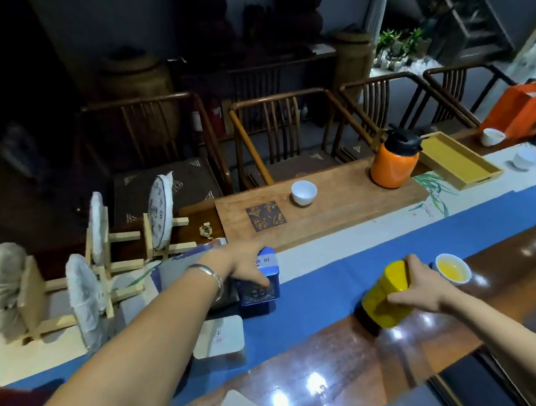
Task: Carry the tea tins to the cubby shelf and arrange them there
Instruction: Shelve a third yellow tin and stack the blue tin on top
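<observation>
From the head camera, two tea tins show. The left hand [245,264] wraps its fingers around the blue tin [262,281], which stands nearly upright on the blue cloth [322,293]. The right hand [422,282] grips the yellow tin [384,296], its long axis tilted, lid toward the cup of tea [452,268].

We see two tea tins — a square blue tin [260,283], tilted, and a round yellow tin [384,296], tilted — both over the blue cloth.

Head view, looking down, close over table [313,297].
</observation>
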{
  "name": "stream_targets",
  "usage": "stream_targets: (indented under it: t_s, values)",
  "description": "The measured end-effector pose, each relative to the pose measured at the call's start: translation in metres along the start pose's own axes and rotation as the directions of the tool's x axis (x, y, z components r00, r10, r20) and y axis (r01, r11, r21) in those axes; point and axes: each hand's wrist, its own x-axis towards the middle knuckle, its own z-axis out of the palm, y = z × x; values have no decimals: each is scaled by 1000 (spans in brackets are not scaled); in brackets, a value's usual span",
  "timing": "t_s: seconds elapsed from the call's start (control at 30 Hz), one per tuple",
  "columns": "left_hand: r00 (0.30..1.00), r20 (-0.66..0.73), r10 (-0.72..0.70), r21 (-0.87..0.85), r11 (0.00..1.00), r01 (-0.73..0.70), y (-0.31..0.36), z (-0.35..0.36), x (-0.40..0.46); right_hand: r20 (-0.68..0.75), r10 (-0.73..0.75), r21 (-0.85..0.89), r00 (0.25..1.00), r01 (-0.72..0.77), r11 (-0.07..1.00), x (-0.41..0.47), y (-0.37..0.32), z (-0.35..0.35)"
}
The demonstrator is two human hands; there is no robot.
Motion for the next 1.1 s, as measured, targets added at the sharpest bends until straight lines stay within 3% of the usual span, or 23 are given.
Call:
stream_targets:
  t_s: [0.17, 0.37, 0.47, 0.6, 0.7, 1.0, 1.1]
  values:
    - [994, -45, -104, 28, 994, 105, -7, -55, -63, 77, -253, 45, 964, 250, 967, 7, -98, -55]
    - [948, -211, -238, 7, 969, 245, -34, -105, -185, 100, -503, -180, 859, 512, 840, -17, -244, -101]
    - [892, -303, -336, -18, 938, 347, -52, -128, -277, 104, -627, -223, 772, 633, 741, -55, -328, -114]
    - [757, -465, -458, -55, 869, 492, -74, -133, -426, 94, -796, -251, 598, 788, 562, -141, -447, -111]
    - [638, -512, -576, -100, 777, 621, -78, -114, -537, 122, -886, -245, 447, 879, 409, -223, -523, -88]
    - [306, -454, -837, -316, 473, 823, -48, -17, -867, 292, -956, -213, -19, 973, -84, -512, -698, 22]
    - [152, -400, -904, -395, 320, 861, -25, 24, -959, 304, -934, -167, -188, 955, -246, -602, -732, 59]
